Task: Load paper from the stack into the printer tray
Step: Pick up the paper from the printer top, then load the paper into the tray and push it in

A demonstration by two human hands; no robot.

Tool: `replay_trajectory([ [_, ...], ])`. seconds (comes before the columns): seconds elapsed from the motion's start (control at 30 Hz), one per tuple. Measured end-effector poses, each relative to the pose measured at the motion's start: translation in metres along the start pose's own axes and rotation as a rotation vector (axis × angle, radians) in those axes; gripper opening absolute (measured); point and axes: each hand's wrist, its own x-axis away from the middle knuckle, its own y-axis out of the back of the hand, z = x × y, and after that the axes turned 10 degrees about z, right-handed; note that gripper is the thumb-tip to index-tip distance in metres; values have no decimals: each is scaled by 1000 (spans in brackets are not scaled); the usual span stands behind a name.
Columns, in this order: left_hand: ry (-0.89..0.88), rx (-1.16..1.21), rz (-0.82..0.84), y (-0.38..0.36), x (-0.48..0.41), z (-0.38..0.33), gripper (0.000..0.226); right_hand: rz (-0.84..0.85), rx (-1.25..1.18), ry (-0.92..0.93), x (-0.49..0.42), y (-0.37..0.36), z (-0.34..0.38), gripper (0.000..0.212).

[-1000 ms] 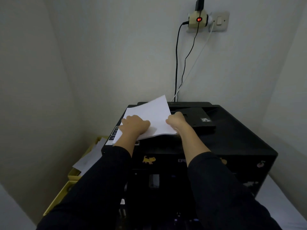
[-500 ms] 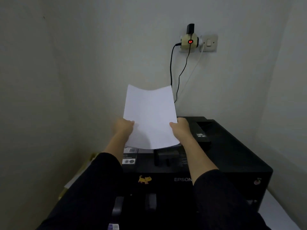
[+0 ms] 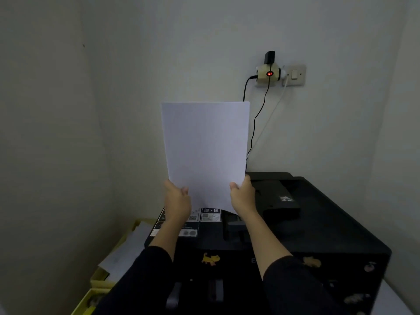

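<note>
A white sheaf of paper (image 3: 205,151) stands upright in the air above the rear of a black printer (image 3: 318,235). My left hand (image 3: 177,201) grips its lower left edge and my right hand (image 3: 243,196) grips its lower right edge. The paper's bottom edge hangs just above the printer's top, near the labels and the slot behind the front panel. The paper hides the wall and part of the printer's back edge behind it.
A wall socket with plugs and a red light (image 3: 269,72) sits above the printer, with cables (image 3: 254,123) running down behind it. To the left, yellow trays hold loose paper (image 3: 127,251). Walls close in on the left and right.
Both hands lifted the paper off the printer's top and turned it upright. It now stands higher and flatter in front of the wall.
</note>
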Motion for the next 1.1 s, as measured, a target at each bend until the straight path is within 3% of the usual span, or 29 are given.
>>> replay_trajectory([
  [0.07,4,-43,20,2,1,4,20,10,12,-21,0,-2,2,37],
  [0.23,73,-117,77,7,7,1,25,-6,52,-18,1,-4,2,34],
  [0.37,78,-137,43,9,9,-8,27,-50,54,26,2,1,8,11],
  [0.47,35,-156,-15,12,15,-18,29,-94,64,58,8,12,13,25],
  [0.63,41,-100,-36,20,34,-34,35,-194,54,55,32,39,20,15],
  [0.7,78,-44,-31,22,46,-38,34,-214,38,13,46,51,20,21],
  [0.97,155,117,46,18,155,-12,25,-262,-19,-172,148,85,-19,33],
  [1.1,176,198,98,13,228,19,22,-245,-119,-213,213,95,-59,17],
])
